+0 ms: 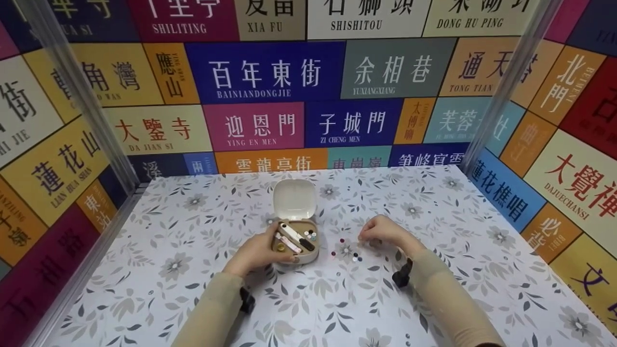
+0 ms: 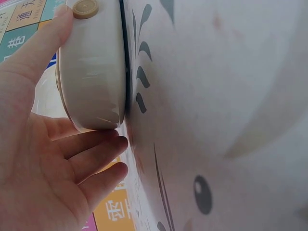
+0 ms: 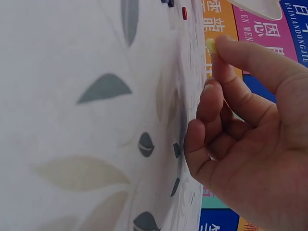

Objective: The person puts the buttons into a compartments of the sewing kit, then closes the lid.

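Note:
A cream sewing box (image 1: 312, 255) stands on the table with its lid (image 1: 294, 198) raised. My left hand (image 1: 255, 249) grips its left side, thumb at the front by the tan button-shaped catch (image 2: 85, 8) and fingers along the side. Inside lie a white tool with a dark end (image 1: 291, 232), a pink-and-white piece (image 1: 288, 242), a small gold item (image 1: 281, 247) and several small buttons (image 1: 310, 234). To the right of the box, my right hand (image 1: 383, 231) pinches a small yellow button (image 3: 210, 45) between thumb and forefinger, the other fingers curled.
Between the box and my right hand, loose buttons lie on the cloth: red ones (image 1: 333, 253) and a dark one (image 1: 355, 255) beside paler ones. The table (image 1: 202, 289) has a floral cover, with lettered panels (image 1: 265, 72) behind and at both sides.

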Demonstrator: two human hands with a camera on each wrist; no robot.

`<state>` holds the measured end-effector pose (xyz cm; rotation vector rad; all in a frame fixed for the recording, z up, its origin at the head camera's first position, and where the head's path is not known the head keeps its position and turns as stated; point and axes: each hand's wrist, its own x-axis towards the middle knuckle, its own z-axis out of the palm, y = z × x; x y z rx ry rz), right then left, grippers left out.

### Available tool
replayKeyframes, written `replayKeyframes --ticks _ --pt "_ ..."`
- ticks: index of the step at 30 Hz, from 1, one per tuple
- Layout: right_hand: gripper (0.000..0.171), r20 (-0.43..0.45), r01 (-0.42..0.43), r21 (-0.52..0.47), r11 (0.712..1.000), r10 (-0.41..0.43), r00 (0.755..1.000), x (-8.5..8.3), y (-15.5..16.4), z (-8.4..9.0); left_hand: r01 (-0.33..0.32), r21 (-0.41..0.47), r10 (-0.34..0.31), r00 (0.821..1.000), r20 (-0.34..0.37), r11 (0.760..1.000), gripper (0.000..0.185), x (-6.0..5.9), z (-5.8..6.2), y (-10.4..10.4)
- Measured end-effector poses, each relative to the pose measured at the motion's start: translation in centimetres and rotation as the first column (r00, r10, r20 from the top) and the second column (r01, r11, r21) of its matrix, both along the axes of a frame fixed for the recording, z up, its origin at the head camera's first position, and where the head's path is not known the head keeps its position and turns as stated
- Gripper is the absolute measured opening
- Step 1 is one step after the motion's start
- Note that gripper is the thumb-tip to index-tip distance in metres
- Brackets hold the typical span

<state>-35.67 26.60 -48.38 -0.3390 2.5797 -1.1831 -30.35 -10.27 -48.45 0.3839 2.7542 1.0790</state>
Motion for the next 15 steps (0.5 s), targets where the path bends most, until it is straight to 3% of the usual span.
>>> replayKeyframes --ticks 7,15 --pt "0.014 -0.020 0.032 -0.058 0.998 -0.033 0.999 -0.26 -0.24 0.38 0.002 0.026 -0.002 1.000 0.004 1.000 0.123 0.00 0.06 -0.04" --pt "0.017 -0.021 0.058 -0.090 0.994 -0.060 0.998 -0.49 -0.72 0.38 0.022 -0.016 -0.022 1.000 -0.021 1.000 0.119 0.03 0.05 -0.06"
